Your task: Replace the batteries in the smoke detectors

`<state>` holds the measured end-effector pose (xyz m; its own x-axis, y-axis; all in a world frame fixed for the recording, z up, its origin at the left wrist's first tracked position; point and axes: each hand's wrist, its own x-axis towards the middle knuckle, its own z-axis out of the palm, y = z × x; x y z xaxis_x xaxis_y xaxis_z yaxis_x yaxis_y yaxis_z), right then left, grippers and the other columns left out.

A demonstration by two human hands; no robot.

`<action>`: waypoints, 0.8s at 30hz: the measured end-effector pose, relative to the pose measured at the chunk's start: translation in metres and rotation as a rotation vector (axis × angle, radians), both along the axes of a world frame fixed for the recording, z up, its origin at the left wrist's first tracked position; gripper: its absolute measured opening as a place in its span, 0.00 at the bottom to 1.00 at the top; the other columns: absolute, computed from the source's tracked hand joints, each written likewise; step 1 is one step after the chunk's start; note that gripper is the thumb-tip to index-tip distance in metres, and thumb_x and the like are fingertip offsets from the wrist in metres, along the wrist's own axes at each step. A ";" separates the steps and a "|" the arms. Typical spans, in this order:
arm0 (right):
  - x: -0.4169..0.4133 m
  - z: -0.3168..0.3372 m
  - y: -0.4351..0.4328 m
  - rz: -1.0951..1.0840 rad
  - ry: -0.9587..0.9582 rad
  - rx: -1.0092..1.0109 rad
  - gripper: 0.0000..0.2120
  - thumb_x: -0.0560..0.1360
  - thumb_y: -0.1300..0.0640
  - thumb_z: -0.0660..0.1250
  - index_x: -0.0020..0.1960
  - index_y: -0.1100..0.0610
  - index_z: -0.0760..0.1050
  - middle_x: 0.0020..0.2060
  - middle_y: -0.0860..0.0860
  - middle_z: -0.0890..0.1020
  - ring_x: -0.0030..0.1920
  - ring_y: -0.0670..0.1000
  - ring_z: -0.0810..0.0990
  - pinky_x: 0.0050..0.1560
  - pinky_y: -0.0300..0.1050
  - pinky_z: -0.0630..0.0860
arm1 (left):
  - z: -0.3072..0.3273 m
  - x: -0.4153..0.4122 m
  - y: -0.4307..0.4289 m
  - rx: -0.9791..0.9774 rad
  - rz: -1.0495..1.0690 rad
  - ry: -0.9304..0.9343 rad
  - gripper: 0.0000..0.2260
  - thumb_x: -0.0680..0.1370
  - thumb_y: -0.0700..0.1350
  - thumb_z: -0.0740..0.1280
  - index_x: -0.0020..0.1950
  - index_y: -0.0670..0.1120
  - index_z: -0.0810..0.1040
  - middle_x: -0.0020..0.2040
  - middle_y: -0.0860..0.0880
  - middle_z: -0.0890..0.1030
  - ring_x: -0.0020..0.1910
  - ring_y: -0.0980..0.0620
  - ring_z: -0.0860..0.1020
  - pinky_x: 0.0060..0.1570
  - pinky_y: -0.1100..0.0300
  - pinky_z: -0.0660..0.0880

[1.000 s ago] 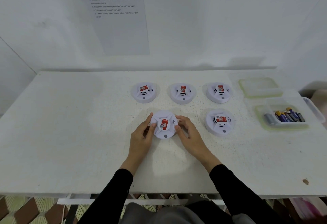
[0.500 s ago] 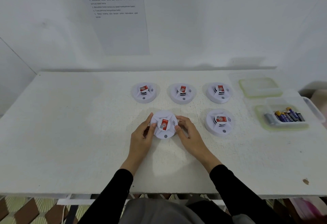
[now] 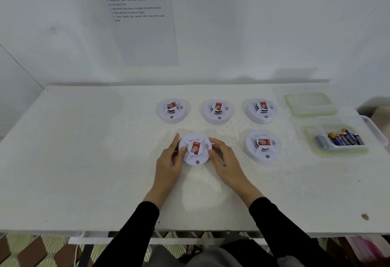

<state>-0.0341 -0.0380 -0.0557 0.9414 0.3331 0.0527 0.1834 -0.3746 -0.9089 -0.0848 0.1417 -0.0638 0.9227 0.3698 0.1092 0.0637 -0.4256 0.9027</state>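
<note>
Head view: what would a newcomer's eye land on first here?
First, the white round plastic smoke detector with a red label, gripped between the left hand and the right hand at the middle of the white table. A row of three matching detectors lies behind it, and a fourth detector lies to its right. At the far right, a clear plastic tub holds dark cylindrical batteries.

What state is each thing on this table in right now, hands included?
Near smoke detector: face up, gripped on both sides.
Left hand: grips the detector's left edge.
Right hand: grips the detector's right edge.
Other four smoke detectors: face up, untouched.
Clear container: open, batteries inside.
Lid: off, lying flat behind the container.
</note>
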 end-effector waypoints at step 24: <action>0.003 0.007 0.007 0.004 0.068 -0.256 0.22 0.84 0.50 0.51 0.77 0.50 0.56 0.77 0.49 0.56 0.76 0.51 0.48 0.74 0.42 0.47 | 0.000 0.015 -0.008 -0.017 0.232 0.072 0.14 0.82 0.46 0.64 0.65 0.43 0.78 0.66 0.48 0.75 0.66 0.57 0.70 0.67 0.64 0.63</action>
